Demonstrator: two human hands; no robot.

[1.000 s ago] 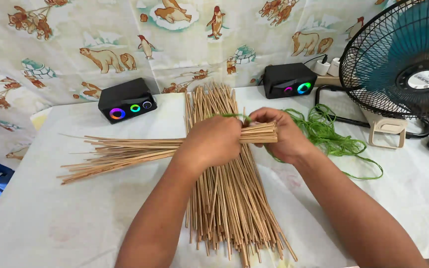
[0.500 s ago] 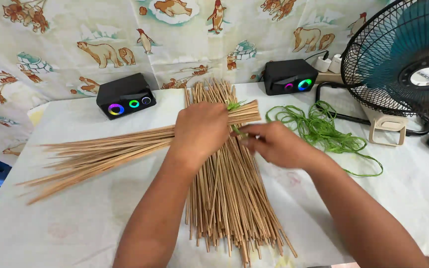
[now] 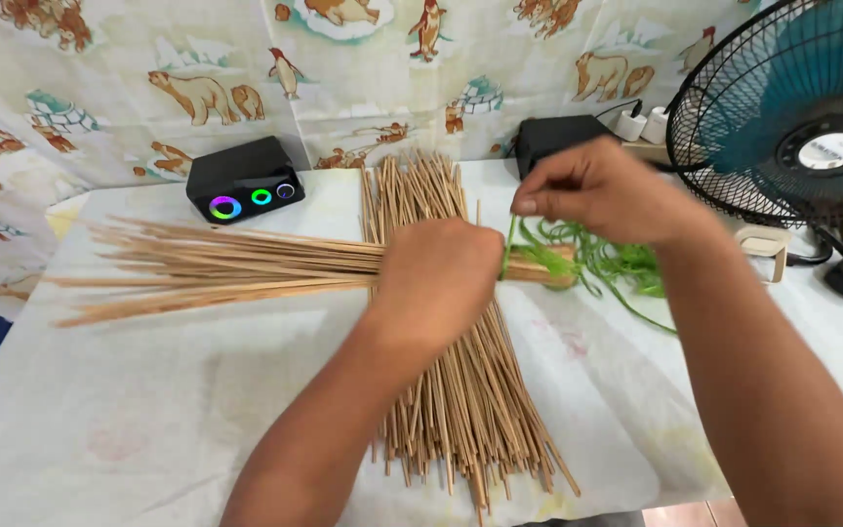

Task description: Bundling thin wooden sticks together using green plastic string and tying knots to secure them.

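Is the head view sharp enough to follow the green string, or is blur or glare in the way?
Head view: even, soft light, no glare; faint shadows only. The right hand is slightly motion-blurred, the green string thin but traceable; the left hand hides the bundle of sticks where it grips.

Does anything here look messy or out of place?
Little does. The bundle in the left hand fans out unevenly at its far end, and green string lies in a loose tangle by the fan. The right hand pulls a strand taut. Nothing looks broken or spilled.
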